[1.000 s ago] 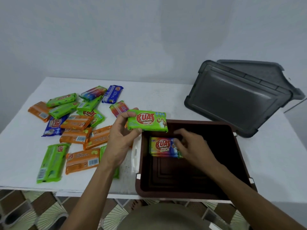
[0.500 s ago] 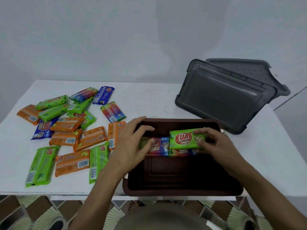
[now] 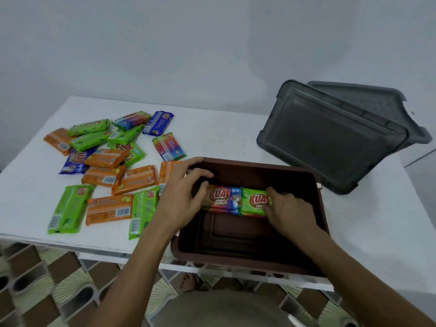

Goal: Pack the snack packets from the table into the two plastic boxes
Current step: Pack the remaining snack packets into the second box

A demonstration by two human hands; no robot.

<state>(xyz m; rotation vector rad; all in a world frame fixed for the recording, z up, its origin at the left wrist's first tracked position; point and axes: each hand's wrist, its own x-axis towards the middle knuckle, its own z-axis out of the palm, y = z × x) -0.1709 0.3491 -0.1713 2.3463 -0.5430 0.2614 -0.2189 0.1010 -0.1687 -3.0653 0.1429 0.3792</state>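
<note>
White table (image 3: pixel 224 138), brown box (image 3: pixel 259 169): I see a rainbow packet (image 3: pixel 224 200) and green packet (image 3: pixel 254 202) touching inside. Left hand (image 3: pixel 179 201) grips the rainbow, right hand (image 3: pixel 290 213) the green.

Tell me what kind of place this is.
Likely a room in a home rather than a shop: a plain white table in front of a bare wall, with patterned floor tiles beneath.
</note>
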